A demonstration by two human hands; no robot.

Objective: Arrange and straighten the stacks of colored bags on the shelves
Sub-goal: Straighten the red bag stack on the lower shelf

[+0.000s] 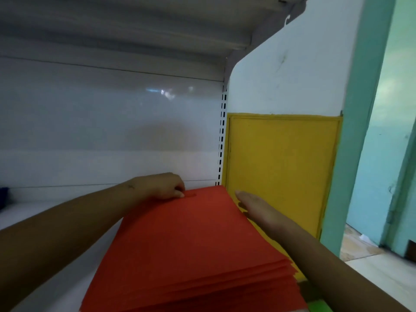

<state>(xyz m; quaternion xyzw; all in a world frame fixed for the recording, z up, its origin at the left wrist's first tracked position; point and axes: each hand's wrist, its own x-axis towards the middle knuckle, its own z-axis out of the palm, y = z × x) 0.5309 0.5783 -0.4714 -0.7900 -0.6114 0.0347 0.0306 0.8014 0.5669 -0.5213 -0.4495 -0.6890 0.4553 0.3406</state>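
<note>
Shelf board (56,212), white; bare to the left of the stack and along the far strip in front of the glossy white back panel (112,122); a dark blue item (3,194) shows at the far-left edge, too cut off to identify.
Left hand (161,185): at the far-left corner of the stack; fingers curled together, thumb tip pressing on the top sheet; whether any sheet is pinched cannot be told.
Stack of red bags (193,248): flat on the shelf at its right end, reaching from the near edge almost to the back panel; near-right edges fanned and uneven, layers stepping out.
Right hand (258,209): flat, fingers straight and closed together, laid against the stack's right edge; holds nothing.
Slotted upright (222,136): just beyond the stack's far-right corner.
Yellow panel (283,176): close on the right, little room beside the stack; white wall (292,64) above it.
Green sliver (319,306): under the stack's near-right corner.
Upper shelf (123,23): overhead, with open room beneath it.
</note>
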